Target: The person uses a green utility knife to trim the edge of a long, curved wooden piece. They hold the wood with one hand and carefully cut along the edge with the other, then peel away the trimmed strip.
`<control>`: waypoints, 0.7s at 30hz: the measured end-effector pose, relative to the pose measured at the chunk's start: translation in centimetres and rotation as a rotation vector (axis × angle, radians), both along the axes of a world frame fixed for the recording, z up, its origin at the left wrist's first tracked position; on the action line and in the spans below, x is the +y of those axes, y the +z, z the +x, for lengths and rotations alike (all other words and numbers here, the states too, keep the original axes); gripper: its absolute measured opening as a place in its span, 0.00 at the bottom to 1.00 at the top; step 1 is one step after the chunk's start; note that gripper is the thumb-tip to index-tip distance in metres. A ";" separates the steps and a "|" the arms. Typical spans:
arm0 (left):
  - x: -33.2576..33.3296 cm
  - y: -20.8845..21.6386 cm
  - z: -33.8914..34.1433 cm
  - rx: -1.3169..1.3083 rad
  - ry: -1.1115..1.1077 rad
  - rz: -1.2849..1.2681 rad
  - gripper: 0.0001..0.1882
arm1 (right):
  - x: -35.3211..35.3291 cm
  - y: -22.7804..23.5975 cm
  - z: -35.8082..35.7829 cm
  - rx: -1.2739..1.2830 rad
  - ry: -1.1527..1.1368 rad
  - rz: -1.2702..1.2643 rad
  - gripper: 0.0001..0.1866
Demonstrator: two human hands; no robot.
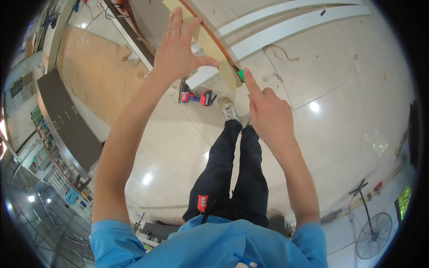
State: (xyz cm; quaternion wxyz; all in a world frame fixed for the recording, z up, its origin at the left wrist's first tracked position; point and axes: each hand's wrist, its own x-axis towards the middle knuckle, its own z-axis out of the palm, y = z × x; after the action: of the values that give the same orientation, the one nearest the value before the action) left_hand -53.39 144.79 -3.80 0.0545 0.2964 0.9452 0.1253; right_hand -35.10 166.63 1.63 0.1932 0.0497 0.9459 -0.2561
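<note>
A long pale yellow board (208,42) with an orange-brown edge (216,38) runs from the top of the view down towards me. My left hand (176,56) is over its left side, fingers stretched and thumb spread out across the board; whether the palm presses on it I cannot tell. At the board's near right end, my right hand (270,107) grips a small green tool (241,75) with a dark tip. The index finger lies along the tool, which meets the brown edge. Most of the tool is hidden by the hand.
A red and blue cordless drill (194,97) lies on the tiled floor before my shoe (228,108). A white piece (202,77) is beside the board. White strips (295,29) lie at the far right, a brown sheet (96,71) at left, a fan (374,234) at lower right.
</note>
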 end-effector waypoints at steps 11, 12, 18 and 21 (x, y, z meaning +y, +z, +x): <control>2.4 3.1 -0.2 -0.247 0.124 -0.208 0.67 | -0.9 2.4 -1.4 -0.088 0.132 0.132 0.46; 2.4 3.0 -0.2 -0.239 0.119 -0.188 0.65 | -0.7 2.4 -1.4 -0.101 0.136 0.122 0.46; 1.7 1.5 0.1 -0.052 0.069 -0.180 0.68 | -0.8 1.9 -1.3 -0.091 0.139 0.108 0.44; 1.8 1.9 0.1 -0.070 0.081 -0.217 0.68 | -0.9 1.8 -1.0 -0.073 0.163 0.121 0.41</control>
State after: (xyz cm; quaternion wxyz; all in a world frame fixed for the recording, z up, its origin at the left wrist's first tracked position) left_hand -53.27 146.64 -1.91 0.1142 0.2456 0.9620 0.0347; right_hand -36.12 165.72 3.46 0.2441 -0.0065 0.9529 -0.1800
